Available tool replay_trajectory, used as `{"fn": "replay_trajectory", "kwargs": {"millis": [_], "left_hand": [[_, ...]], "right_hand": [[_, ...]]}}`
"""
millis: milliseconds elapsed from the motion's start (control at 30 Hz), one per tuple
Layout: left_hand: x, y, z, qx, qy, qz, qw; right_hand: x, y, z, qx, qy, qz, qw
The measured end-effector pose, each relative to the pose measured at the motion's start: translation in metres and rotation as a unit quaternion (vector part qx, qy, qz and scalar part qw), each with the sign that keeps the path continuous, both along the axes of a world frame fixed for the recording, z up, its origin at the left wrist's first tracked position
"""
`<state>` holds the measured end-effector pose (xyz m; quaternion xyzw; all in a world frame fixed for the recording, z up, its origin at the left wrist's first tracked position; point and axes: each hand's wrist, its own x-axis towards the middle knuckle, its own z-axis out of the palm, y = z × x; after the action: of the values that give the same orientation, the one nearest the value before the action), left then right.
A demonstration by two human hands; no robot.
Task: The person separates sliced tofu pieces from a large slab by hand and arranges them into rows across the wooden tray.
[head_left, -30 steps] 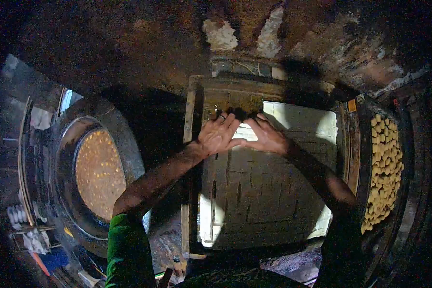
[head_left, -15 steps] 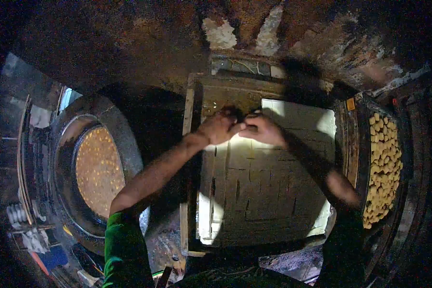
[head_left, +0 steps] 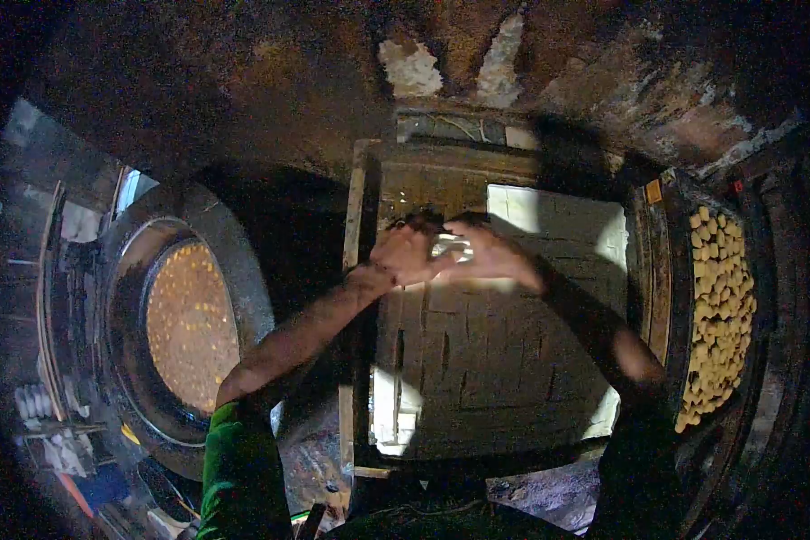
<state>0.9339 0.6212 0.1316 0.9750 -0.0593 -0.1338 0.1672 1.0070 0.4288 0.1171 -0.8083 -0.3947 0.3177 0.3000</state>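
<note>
Curved and partly bent, the fingers of my left hand [head_left: 403, 256] and right hand [head_left: 490, 255] arch over the pale slab [head_left: 504, 360]; I cannot tell whether either has closed on a piece of it. Both hands are palm down, side by side, with the thumbs pointing in toward each other and a bright bit of the slab showing in the gap. My fingertips point away from me and are lost in shadow. My left forearm [head_left: 310, 328] slants up and inward from a green sleeve [head_left: 234, 468], my right forearm [head_left: 594, 324] from the other side, elbows wide. The slab, scored with lines, lies flat inside a wooden frame [head_left: 355, 207], and my hands are at its far left part, beside bare, dark wood. Left of the frame sits a round pan [head_left: 126, 333] with small yellow bits in it; to the right is a heap of yellowish chunks [head_left: 718, 315].
</note>
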Motion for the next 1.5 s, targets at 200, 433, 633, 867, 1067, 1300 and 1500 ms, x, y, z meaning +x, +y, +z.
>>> {"fn": "replay_trajectory", "kwargs": {"millis": [200, 433, 633, 867, 1067, 1300, 1500], "left_hand": [[-0.033, -0.007, 0.004, 0.006, -0.140, -0.068, 0.988], [-0.036, 0.007, -0.024, 0.070, -0.288, -0.147, 0.944], [-0.023, 0.012, -0.032, 0.035, -0.285, -0.158, 0.945], [0.008, 0.027, -0.009, -0.081, 0.018, -0.150, 0.985], [0.053, 0.046, 0.023, -0.043, -0.111, -0.128, 0.985], [0.057, 0.047, -0.002, 0.124, -0.152, -0.142, 0.970], [0.064, 0.041, -0.033, 0.068, -0.173, -0.152, 0.971]], "right_hand": [[-0.030, -0.005, 0.011, 0.019, -0.133, 0.002, 0.991], [-0.023, -0.014, -0.009, 0.075, -0.484, 0.060, 0.870], [-0.020, -0.012, -0.024, 0.147, -0.519, 0.021, 0.842], [0.006, -0.004, -0.034, 0.085, -0.020, 0.025, 0.996], [0.055, 0.033, 0.019, 0.087, -0.153, -0.008, 0.984], [0.053, 0.027, 0.012, -0.051, -0.326, 0.004, 0.944], [0.068, 0.019, 0.000, 0.029, -0.322, 0.076, 0.943]]}}
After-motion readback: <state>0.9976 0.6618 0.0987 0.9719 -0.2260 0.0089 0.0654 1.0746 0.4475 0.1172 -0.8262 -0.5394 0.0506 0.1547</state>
